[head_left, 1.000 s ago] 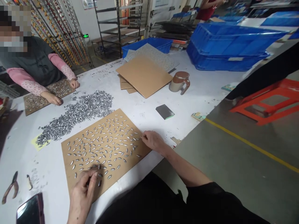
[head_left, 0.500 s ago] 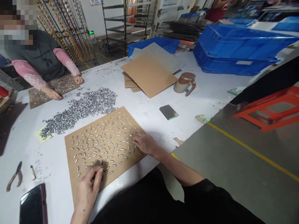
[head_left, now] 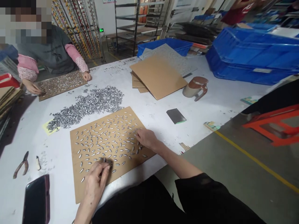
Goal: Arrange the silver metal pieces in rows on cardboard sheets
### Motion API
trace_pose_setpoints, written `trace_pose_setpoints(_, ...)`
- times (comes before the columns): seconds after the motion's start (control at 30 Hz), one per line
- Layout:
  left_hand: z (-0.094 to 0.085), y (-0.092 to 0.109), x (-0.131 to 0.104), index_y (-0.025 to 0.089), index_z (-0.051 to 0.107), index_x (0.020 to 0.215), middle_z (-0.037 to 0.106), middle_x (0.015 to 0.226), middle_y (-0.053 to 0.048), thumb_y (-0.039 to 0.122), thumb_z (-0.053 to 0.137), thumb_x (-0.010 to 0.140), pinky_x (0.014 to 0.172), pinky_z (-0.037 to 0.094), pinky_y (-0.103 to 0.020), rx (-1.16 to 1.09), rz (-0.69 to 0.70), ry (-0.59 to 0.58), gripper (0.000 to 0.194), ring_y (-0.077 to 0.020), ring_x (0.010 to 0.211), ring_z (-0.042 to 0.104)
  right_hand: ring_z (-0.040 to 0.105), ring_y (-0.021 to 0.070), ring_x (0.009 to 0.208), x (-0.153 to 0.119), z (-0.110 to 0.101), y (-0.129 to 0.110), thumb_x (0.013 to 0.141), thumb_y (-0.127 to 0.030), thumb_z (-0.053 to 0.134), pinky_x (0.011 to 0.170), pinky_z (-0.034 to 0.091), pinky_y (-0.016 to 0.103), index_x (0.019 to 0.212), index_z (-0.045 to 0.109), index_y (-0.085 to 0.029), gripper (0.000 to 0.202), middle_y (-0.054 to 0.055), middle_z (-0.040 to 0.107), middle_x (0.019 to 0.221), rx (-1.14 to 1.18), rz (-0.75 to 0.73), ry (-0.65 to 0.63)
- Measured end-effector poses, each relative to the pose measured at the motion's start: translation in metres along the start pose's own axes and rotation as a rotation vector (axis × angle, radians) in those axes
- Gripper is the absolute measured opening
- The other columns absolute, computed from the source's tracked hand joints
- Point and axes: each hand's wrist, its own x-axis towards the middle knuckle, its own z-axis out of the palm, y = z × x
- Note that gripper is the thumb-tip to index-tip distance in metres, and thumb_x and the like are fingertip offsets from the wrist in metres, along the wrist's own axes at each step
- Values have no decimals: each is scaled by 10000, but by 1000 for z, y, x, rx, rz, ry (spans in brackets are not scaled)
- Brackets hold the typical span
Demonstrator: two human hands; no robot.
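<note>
A brown board (head_left: 78,186) lies on the white table in front of me, dotted with small silver spindle-shaped pieces. My left hand (head_left: 97,175) is over the board's near part, thumb and fingertips pinched together; what they hold, if anything, is too small to make out. At the board's right edge is my right hand (head_left: 147,139), its fingers bent down close to the pieces, with the fingertips drawn together. Whether a piece is between them is hidden. Beyond the board spreads a long heap of the same silver pieces (head_left: 93,104), its left end on a yellow paper (head_left: 47,128).
Pliers (head_left: 21,166), a small tool (head_left: 38,163) and a phone (head_left: 36,199) lie at left. Beyond stand stacked boards (head_left: 158,76), a mug (head_left: 195,88), a dark block (head_left: 176,116) and blue crates (head_left: 252,56). Across the table a person's hands touch another board (head_left: 63,83).
The view has shifted, so the table sits farther right. My left hand has moved slightly right over the board, and my right hand slightly up its edge. The other person's hand has moved left along their board.
</note>
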Motion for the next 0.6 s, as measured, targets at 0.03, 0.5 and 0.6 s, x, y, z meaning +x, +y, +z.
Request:
trace_pose_setpoints(0.03, 0, 0, -1, 241, 753, 937, 752, 897, -57, 478, 533, 978, 731, 589, -303, 5, 1, 6, 326, -203, 807, 728, 620, 192, 888, 3, 0, -2, 1006, -265, 493, 681, 388, 267, 974, 681, -182, 208, 79, 689, 1020, -24, -8, -11)
trace_pose_setpoints(0.5, 28, 20, 20, 244, 707, 944, 726, 968, -61, 349, 503, 1005, 815, 577, -331, -42, 96, -169, 237, -204, 901, 702, 616, 160, 841, -55, 5, 15, 1013, -277, 537, 721, 407, 259, 984, 699, -203, 181, 46, 666, 967, 160, -113, 37)
trace_pose_setpoints(0.6, 58, 39, 41, 224, 695, 952, 701, 972, -72, 235, 493, 989, 845, 552, -339, -8, 149, -269, 205, -209, 936, 671, 618, 160, 879, -66, 18, 14, 1004, -242, 551, 758, 424, 261, 973, 684, -195, 145, 46, 659, 987, 183, -82, 56)
